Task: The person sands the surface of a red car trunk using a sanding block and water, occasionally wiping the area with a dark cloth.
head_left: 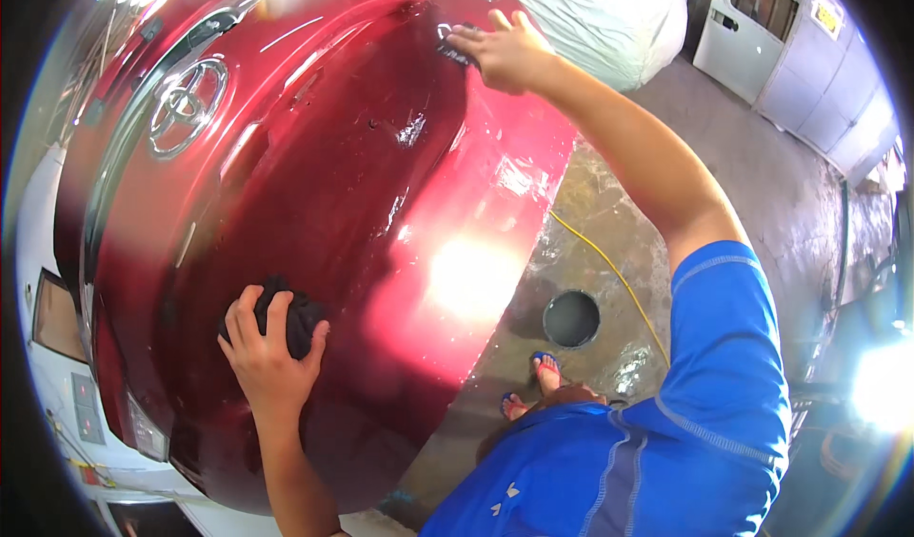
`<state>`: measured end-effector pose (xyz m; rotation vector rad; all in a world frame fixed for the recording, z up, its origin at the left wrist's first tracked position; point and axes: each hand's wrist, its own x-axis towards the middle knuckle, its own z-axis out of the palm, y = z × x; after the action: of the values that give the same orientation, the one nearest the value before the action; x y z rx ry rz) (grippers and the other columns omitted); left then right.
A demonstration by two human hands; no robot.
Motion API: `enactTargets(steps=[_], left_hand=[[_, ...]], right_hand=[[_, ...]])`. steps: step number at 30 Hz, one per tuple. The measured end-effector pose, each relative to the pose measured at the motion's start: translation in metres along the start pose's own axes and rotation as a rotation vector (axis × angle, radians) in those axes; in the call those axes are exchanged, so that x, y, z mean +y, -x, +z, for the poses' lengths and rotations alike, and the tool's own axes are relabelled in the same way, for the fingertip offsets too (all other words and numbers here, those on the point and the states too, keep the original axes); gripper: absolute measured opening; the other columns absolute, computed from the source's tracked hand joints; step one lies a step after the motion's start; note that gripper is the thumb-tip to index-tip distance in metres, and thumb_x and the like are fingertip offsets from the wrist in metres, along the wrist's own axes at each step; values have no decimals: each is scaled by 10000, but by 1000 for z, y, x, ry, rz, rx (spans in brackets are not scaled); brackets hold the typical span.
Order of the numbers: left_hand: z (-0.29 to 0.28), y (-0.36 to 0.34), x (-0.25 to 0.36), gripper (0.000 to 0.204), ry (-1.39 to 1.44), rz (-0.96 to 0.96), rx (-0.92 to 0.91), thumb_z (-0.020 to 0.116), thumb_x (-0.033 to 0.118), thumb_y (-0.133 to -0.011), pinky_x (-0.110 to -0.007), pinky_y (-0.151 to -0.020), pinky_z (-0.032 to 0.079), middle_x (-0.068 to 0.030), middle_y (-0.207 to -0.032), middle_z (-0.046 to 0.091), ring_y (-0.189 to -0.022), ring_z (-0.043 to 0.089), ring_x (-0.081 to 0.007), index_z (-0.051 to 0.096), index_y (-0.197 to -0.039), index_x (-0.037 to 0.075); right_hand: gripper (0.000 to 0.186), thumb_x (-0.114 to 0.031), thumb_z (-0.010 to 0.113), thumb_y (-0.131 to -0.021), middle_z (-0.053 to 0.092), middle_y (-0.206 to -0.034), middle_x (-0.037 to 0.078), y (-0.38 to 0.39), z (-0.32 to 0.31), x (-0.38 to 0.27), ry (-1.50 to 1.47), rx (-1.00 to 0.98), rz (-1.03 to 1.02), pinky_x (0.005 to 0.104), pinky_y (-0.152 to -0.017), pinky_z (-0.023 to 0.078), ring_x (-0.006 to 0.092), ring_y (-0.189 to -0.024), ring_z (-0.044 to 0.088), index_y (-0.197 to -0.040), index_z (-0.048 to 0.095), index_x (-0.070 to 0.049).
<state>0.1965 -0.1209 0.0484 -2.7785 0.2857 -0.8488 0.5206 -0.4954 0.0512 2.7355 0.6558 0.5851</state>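
Note:
A glossy red car panel (pixel 333 156), wet in spots, curves beneath both my hands, with a chrome oval emblem (pixel 188 109) at upper left. My left hand (pixel 269 347) grips a wadded black cloth (pixel 303 317) against the lower part of the panel. At the top of the picture, my right hand (pixel 503 51) presses a small dark pad (pixel 457 53) onto the paint near the panel's far edge, fingers laid over it.
A bucket (pixel 571 318) and a yellow hose or cord (pixel 609 256) lie on the wet floor (pixel 609 204) beside my sandaled feet. A pale covered shape (pixel 609 18) stands behind the car, a metal door (pixel 747 28) at upper right, a bright lamp (pixel 881 385) at right.

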Motion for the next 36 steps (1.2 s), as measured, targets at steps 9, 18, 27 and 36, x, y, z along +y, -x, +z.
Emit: enactTargets(steps=[9, 18, 27, 36], left_hand=[[5, 11, -4, 514, 2, -44, 21, 820, 412, -844, -568, -970, 457, -139, -1389, 559, -1264, 555, -385, 659, -1250, 141], [1, 5, -1, 490, 37, -40, 54, 838, 361, -823, -555, -934, 475, -122, -1352, 573, -1222, 583, -376, 663, -1223, 138], [7, -20, 95, 519, 681, 63, 254, 897, 356, -770, -509, -963, 522, -169, -1281, 626, -1136, 631, -385, 708, -1173, 90], [140, -210, 156, 990, 242, 220, -202, 601, 560, -1025, -619, -1301, 123, -367, -1697, 195, -1614, 145, -481, 230, -1608, -148]], right_hand=[[725, -77, 578, -929, 462, -1675, 8, 110, -24, -97, -482, 49, -356, 533, -1046, 435, 363, -1227, 546, -1619, 453, -258], [800, -41, 580, -916, 378, -1721, -20, 72, -7, -73, -111, -15, -106, 620, -1153, 388, 421, -1390, 463, -1657, 372, -259], [642, -152, 513, -1036, 538, -1557, 136, 248, -36, -196, -2549, -176, 336, 453, -1200, 378, 297, -1428, 489, -1652, 349, -84], [631, -573, 462, -1052, 703, -1193, 232, 327, 56, -161, -3098, 17, 1013, 486, -754, 623, 367, -975, 727, -1396, 584, -58]])
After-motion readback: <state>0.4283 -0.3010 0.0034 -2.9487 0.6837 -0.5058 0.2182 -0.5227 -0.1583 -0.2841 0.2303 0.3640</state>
